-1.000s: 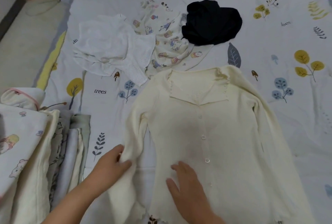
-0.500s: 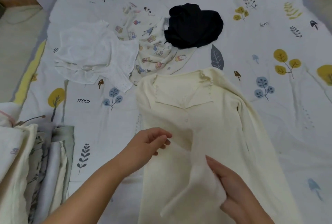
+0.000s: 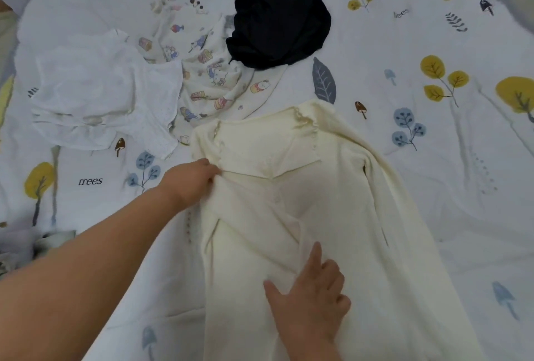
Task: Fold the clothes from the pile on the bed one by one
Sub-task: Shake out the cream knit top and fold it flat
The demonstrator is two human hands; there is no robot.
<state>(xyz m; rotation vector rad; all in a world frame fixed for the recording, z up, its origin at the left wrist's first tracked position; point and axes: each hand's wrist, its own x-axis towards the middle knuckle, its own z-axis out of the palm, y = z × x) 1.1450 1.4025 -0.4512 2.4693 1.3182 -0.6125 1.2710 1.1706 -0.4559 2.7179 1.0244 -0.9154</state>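
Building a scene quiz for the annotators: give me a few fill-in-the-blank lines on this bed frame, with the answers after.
1. The left hand touches the ____-coloured cardigan near its collar.
2. The right hand lies on the cardigan's ____ half.
3. The crumpled dark garment partly rests on the ____-print garment.
4. The word printed on the bedsheet by the left forearm is ____.

Missing words: cream; lower; cartoon; trees
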